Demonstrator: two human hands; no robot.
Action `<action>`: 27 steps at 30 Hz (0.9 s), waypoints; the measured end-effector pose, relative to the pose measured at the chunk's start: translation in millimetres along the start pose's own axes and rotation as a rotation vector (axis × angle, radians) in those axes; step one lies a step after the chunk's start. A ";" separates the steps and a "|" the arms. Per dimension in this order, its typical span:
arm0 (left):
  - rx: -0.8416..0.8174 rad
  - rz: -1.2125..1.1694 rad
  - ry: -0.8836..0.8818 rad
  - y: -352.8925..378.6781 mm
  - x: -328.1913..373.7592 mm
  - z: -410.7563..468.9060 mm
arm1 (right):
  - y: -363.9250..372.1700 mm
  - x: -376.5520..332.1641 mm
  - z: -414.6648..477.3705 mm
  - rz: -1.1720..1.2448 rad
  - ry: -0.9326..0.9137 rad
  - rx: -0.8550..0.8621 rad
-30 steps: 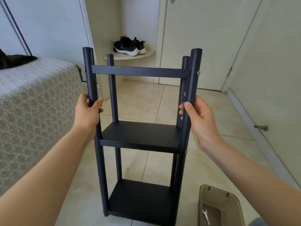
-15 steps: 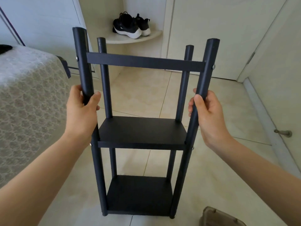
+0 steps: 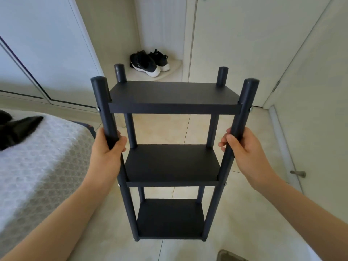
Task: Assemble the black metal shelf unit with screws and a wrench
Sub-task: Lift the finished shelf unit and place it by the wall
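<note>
The black metal shelf unit [image 3: 172, 97] stands upright on the tiled floor in the middle of the head view, with three black shelves between four round posts. Silver screw heads show on the front posts at the shelf levels. My left hand [image 3: 107, 153] grips the front left post between the top and middle shelves. My right hand [image 3: 243, 147] grips the front right post at the same height. No wrench is visible.
A bed with a patterned cover [image 3: 37, 166] lies close on the left, a dark cloth [image 3: 17, 129] on it. Black sneakers [image 3: 148, 62] sit on a corner ledge behind. A doorstop [image 3: 298, 173] juts from the right wall. A brown container's edge [image 3: 228, 256] shows at the bottom.
The view has risen above the shelf unit, so the top shelf's flat surface now shows instead of only its front edge. Both hands keep their grip on the front posts. The brown container has slid nearly out of frame.
</note>
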State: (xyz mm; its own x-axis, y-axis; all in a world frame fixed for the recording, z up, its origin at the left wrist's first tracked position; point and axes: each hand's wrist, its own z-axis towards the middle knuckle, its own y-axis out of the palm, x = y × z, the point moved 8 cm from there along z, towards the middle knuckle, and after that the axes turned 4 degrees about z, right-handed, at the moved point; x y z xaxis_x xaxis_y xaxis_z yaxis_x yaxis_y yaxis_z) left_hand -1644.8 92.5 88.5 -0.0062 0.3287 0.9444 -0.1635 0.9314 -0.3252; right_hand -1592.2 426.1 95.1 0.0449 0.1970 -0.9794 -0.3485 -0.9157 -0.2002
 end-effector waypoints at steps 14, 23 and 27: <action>-0.032 0.000 -0.179 -105.3 195.5 -47.7 | -48.9 -216.7 -66.8 -0.120 0.163 -0.054; -0.109 -0.001 -0.260 -156.3 224.6 -68.1 | -45.3 -259.4 -129.6 -0.122 0.242 0.051; -0.154 -0.004 -0.235 -153.9 233.8 -64.3 | -50.9 -267.5 -141.3 -0.097 0.252 0.127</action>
State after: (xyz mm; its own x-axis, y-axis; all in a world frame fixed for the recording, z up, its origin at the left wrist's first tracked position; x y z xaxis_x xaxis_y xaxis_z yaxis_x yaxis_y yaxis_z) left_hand -1557.6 36.1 356.3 -0.2370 0.2969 0.9250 -0.0124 0.9512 -0.3084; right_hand -1454.2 370.5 363.4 0.3092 0.1734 -0.9351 -0.4448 -0.8427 -0.3033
